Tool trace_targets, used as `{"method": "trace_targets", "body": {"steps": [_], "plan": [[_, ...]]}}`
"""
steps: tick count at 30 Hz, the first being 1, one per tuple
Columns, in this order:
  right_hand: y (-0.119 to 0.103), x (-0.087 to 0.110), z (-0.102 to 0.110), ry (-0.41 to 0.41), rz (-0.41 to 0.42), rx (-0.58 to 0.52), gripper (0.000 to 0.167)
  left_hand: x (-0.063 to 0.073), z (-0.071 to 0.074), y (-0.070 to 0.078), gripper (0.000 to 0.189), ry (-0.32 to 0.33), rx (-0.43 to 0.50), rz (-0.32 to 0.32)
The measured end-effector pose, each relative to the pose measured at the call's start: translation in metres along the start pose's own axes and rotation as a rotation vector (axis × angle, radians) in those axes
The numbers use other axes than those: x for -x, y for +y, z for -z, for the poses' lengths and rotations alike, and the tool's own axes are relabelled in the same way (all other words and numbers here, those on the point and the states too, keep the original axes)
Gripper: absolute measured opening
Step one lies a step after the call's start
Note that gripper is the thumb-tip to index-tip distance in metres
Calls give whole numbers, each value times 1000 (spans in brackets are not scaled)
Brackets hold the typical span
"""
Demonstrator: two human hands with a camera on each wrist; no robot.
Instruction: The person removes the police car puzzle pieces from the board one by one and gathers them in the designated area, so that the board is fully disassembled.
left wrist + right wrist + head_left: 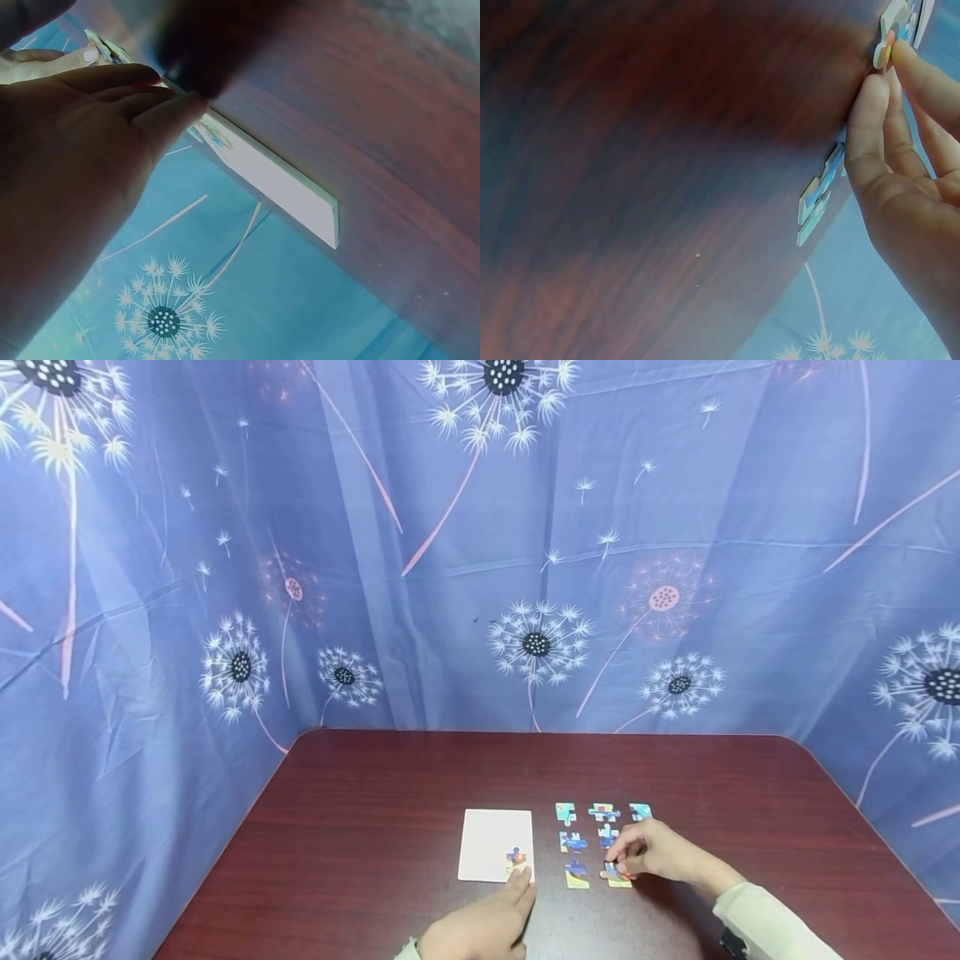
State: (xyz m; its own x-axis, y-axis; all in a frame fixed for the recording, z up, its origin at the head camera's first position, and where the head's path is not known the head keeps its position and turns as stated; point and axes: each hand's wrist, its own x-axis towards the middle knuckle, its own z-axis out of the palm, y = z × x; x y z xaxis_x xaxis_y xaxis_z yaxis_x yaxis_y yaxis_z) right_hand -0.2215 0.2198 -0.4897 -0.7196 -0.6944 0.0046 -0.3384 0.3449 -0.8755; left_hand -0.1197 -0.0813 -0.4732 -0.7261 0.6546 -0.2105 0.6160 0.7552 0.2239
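A white puzzle board (483,843) lies on the table, with one colourful jigsaw piece (516,857) in its lower right corner. My left hand (487,920) rests its straight fingers on that corner, at the piece's lower edge; the left wrist view shows the fingers over the board's edge (281,180). Right of the board, my right hand (663,854) pinches a yellow, red and blue jigsaw piece (617,881) between thumb and fingers. In the right wrist view the fingertips partly cover this piece (886,52). It is at the table surface or barely above it.
Several loose jigsaw pieces lie in rows between and beyond the hands, among them a blue one (573,842), a yellow-edged one (576,875) and a corner one (640,811). The dark red wooden table (360,827) meets a blue dandelion-print curtain (450,652) behind and at both sides.
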Motion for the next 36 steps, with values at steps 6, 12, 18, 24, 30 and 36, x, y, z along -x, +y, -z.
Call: {"method": "trace_targets", "body": {"steps": [6, 12, 18, 24, 30, 36], "plan": [[1, -2, -1, 11, -19, -1, 9, 1, -1, -2, 72, -14, -6, 3], [-4, -1, 2, 36, -14, 33, 10, 2, 1, -2, 72, 15, -50, -34], [-11, -3, 3, 95, 17, 85, 11, 6, 4, -3, 73, 50, -33, -49], [-19, -12, -4, 111, 58, 73, 13, 9, 6, -11, 72, 85, -23, -72], [-24, -27, -14, 106, 93, 104, 14, 13, 7, -23, 71, 114, 3, -2], [-33, -43, -28, 86, 75, 79, 19, 19, 8, -36, 70, 140, 31, 77]]}}
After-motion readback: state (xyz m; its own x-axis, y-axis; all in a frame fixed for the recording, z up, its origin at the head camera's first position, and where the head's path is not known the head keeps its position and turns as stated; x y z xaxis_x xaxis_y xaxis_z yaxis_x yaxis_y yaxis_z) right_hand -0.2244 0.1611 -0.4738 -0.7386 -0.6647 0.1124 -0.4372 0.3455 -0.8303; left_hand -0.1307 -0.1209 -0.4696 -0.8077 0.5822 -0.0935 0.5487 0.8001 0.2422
